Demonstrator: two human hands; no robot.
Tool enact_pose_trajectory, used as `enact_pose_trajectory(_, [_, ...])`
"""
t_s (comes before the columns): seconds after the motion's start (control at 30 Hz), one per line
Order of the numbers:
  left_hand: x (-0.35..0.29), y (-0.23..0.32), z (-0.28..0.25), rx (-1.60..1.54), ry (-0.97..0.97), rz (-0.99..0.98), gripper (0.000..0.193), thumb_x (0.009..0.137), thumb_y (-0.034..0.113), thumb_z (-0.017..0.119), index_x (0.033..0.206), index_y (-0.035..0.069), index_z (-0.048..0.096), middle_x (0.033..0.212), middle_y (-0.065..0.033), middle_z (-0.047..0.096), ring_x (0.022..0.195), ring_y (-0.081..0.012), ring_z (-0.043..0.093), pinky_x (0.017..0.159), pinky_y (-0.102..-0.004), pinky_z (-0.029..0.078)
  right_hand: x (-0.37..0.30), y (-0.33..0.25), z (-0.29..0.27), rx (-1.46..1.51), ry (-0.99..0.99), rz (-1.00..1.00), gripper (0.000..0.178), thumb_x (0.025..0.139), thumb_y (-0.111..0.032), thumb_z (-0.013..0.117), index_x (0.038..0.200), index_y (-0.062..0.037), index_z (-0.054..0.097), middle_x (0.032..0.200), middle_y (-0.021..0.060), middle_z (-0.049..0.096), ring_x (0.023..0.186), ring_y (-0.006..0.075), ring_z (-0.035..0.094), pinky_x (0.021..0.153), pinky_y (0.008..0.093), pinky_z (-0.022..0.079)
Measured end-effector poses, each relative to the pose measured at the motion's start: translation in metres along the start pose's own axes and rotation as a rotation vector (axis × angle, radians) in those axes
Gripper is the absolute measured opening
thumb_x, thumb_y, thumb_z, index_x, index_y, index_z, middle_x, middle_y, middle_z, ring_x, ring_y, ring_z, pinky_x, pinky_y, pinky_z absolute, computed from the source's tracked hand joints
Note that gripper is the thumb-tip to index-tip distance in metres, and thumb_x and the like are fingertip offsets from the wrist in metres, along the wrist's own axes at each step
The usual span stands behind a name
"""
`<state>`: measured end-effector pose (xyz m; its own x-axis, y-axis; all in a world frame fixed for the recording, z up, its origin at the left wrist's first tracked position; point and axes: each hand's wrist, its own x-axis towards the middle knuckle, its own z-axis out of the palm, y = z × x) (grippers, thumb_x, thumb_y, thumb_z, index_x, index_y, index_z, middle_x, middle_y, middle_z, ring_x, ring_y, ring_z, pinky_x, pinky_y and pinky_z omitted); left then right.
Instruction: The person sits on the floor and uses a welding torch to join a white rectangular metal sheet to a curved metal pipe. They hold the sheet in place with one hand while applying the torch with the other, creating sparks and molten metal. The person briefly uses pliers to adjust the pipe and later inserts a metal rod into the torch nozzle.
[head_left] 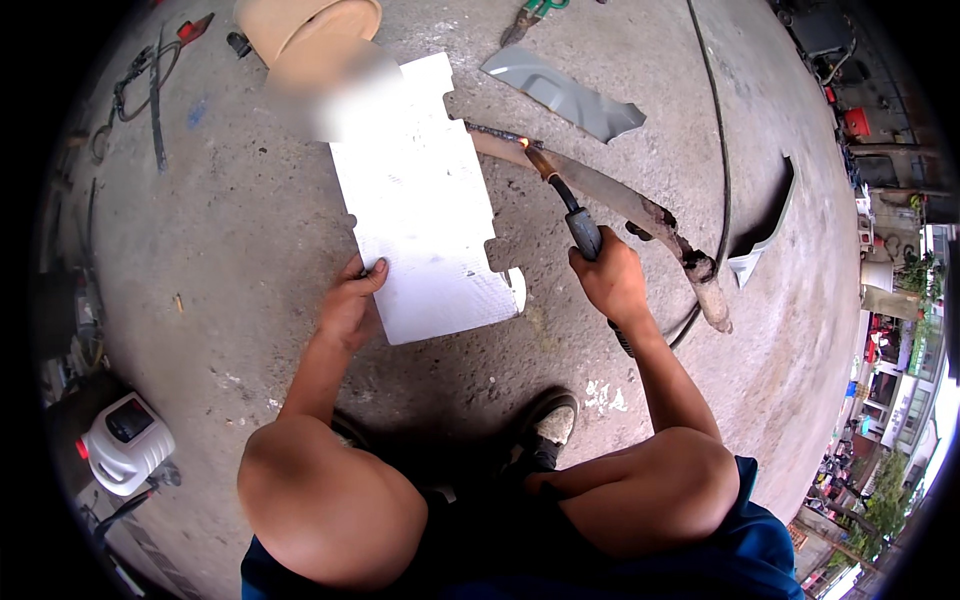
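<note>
Torch with a black grip and coppery, bent nozzle [569, 207] sits in the right hand [612, 282], its fingers closed around the handle. The left hand [350, 302] grips the lower left edge of a flat white sheet with notched sides [415, 210], thumb on top. An orange glow shows where the nozzle meets a narrow, dark, rough strip [492, 132], just beyond the sheet's right edge. Heating or welding seems to be the step in hand; it likely calls for a steady nozzle. Beside the strip, a long, curved, brownish piece with ragged holes [620, 195] reaches toward the right edge of the gritty grey concrete floor [230, 250]. Beyond lies a smooth, shaped grey panel [562, 94].
</note>
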<state>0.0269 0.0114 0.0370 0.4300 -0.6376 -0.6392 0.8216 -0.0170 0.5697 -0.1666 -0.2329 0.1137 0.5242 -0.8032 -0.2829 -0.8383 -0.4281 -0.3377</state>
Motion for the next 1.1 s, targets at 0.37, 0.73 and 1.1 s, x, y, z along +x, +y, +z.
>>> enact_pose_trajectory(0.37, [0.001,0.005,0.030,0.202,-0.133,-0.033,0.041,0.090,0.009,0.055,0.127,-0.004,0.046,0.118,-0.0169,0.057,0.110,-0.0266,0.055,0.093,-0.0401,0.043,0.003,-0.010,-0.007,-0.056,-0.005,0.011,0.035,0.078,-0.028,0.063,0.091,0.0042,0.057,0.080,0.0284,0.062,0.081,0.0440,0.061,0.072,0.0472,0.048])
enact_pose_trajectory(0.73, [0.005,-0.009,0.028,0.233,-0.209,-0.072,0.043,0.089,0.013,0.058,0.128,-0.002,0.046,0.118,-0.0154,0.057,0.110,-0.0254,0.055,0.092,-0.0382,0.043,0.006,-0.006,-0.009,-0.049,0.028,-0.050,0.035,0.077,-0.027,0.063,0.086,0.0057,0.057,0.076,0.0283,0.061,0.077,0.0437,0.061,0.069,0.0461,0.048])
enact_pose_trajectory(1.1, [0.005,-0.009,0.011,0.155,-0.186,-0.018,0.041,0.090,0.010,0.055,0.128,-0.002,0.045,0.118,-0.0156,0.057,0.109,-0.0255,0.055,0.092,-0.0386,0.044,0.002,-0.007,-0.015,-0.026,0.026,-0.051,0.035,0.076,-0.027,0.064,0.086,0.0060,0.058,0.077,0.0280,0.061,0.078,0.0430,0.061,0.069,0.0458,0.047])
